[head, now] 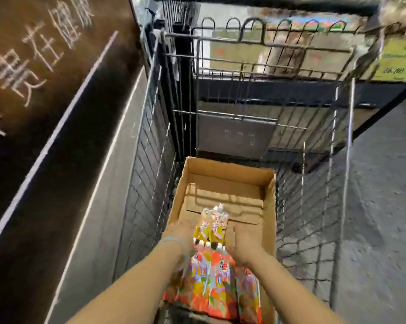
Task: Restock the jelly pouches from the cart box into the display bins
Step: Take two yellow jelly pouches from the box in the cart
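An open cardboard box (230, 181) lies in a wire shopping cart (314, 206). Its far half is bare. Orange jelly pouches (211, 284) with white caps fill its near end, and yellow pouches (212, 226) lie just beyond them. My left hand (182, 232) reaches down on the left side of the yellow pouches, its fingers hidden against them. My right hand (243, 242) reaches down on their right side, fingers pointing into the box. Whether either hand has a grip on the pouches is not visible.
A dark display panel with chalk-style writing (33, 66) rises on the left of the cart. Shelving with boxed goods and a yellow price tag (398, 64) stands beyond the cart. Grey floor (384, 230) lies to the right.
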`<act>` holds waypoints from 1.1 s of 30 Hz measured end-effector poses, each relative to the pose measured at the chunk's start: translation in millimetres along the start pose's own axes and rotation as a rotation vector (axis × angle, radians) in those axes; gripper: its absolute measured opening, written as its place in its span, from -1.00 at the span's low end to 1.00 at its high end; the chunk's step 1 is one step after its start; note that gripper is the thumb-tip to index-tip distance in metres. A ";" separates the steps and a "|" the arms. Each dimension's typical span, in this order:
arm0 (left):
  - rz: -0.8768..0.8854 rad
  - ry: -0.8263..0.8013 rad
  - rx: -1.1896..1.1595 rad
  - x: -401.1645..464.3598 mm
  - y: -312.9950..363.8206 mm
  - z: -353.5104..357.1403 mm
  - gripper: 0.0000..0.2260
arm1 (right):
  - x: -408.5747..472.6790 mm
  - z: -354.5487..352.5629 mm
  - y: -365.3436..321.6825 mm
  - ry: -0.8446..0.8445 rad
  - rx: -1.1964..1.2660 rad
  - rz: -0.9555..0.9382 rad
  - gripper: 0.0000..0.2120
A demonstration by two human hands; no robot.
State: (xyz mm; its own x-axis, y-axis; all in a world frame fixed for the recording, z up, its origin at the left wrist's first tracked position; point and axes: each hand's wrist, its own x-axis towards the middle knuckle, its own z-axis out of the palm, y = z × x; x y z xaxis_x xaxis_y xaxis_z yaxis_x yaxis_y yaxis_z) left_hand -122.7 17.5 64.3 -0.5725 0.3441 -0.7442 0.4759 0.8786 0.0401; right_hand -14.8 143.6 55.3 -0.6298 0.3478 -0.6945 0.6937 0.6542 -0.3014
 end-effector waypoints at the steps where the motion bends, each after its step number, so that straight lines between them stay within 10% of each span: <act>1: 0.001 -0.038 0.003 15.0 1.2 3.3 -0.55 | 14.7 7.4 4.0 0.021 0.056 0.011 -0.83; 16: -0.104 -0.310 -0.504 179.9 13.9 77.4 -0.80 | 173.3 95.2 20.1 0.083 0.922 0.393 -0.82; 30: -0.035 -0.140 -1.191 119.1 6.7 16.6 -0.18 | 121.3 6.7 20.9 0.014 1.159 0.116 -0.75; 33: 0.015 -0.119 -1.303 77.4 12.7 -0.3 -0.50 | 88.2 -17.0 20.7 -0.029 1.149 0.015 -0.69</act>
State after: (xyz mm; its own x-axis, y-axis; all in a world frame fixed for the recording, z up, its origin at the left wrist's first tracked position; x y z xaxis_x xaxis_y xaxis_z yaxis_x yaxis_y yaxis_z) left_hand -161.1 55.5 7.3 -0.4791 0.3842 -0.7892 -0.5482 0.5712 0.6109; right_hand -61.9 199.2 -1.0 -0.6212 0.3254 -0.7129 0.6190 -0.3541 -0.7010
